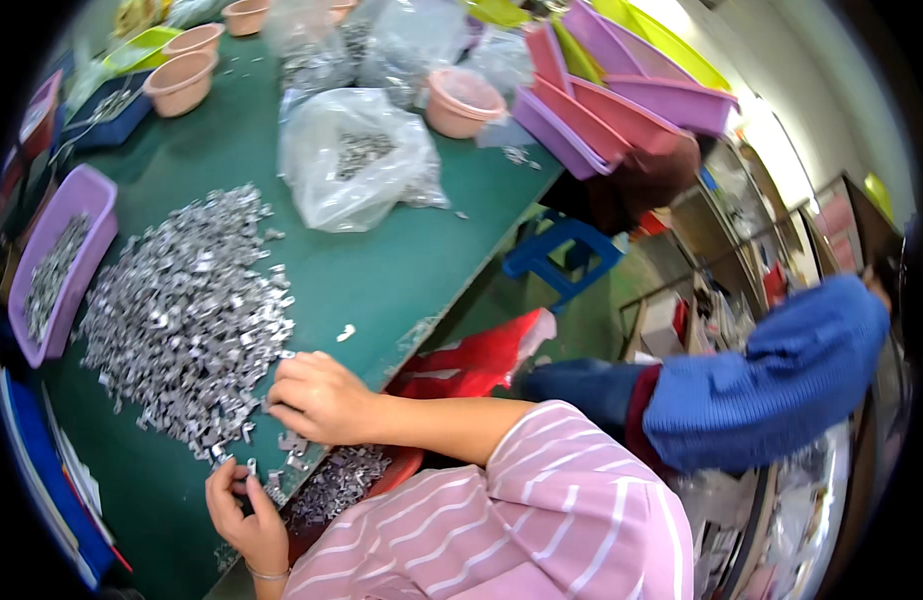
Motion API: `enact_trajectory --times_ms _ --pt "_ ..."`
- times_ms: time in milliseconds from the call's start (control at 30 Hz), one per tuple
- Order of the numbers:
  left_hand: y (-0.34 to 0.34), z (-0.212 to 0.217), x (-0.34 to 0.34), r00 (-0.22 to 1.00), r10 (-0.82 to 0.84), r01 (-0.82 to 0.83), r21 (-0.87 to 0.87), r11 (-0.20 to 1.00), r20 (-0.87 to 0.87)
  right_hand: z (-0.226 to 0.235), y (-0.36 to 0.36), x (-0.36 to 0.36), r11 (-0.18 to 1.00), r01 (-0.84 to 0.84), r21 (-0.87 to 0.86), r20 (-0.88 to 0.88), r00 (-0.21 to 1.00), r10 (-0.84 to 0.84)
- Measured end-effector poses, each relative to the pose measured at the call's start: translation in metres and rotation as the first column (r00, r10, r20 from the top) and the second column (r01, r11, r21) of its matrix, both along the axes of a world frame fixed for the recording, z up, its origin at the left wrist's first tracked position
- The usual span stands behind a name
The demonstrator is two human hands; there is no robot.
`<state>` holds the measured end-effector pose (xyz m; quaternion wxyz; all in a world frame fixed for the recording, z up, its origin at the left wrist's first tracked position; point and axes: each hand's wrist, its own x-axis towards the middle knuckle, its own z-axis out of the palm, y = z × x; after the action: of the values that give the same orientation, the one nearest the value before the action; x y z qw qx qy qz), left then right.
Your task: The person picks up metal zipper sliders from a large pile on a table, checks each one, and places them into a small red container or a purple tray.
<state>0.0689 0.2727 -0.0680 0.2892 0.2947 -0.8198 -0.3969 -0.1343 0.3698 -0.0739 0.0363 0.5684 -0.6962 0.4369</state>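
on the green table (401, 260), curled fingers of both hands (316, 398) pinch small shiny metal clips (186, 315).

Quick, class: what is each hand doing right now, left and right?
Left hand: fingers pinched on small metal clips at the table edge.
Right hand: curled, resting on the clip pile.

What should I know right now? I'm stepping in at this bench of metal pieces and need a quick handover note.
Right hand: curled, knuckles up, on the near edge of the pile of metal pieces; grip hidden.
Left hand: at the table edge, fingers beside a few loose pieces; grip unclear.
Done: the red tray below the table edge holds some pieces.
Left: most pieces lie in the pile on the green table.
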Motion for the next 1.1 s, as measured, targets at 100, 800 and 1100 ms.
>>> enact_trajectory --times_ms 100,800,1100 --pt "-0.003 -0.005 0.004 0.999 -0.013 0.014 -0.039 0.999 0.034 -0.005 -0.004 0.003 1.0 -0.019 -0.019 0.0 1.0 0.019" --pt "-0.005 0.001 -0.005 0.997 -0.015 -0.006 -0.288 0.958 -0.071 0.01 0.002 -0.004 0.998 -0.023 0.053 0.15 0.989 0.015" --pt "-0.007 0.009 -0.005 0.994 -0.106 0.097 -0.198 0.975 -0.033 0.008 0.017 -0.006 0.994 -0.084 0.076 0.051 0.996 0.08"
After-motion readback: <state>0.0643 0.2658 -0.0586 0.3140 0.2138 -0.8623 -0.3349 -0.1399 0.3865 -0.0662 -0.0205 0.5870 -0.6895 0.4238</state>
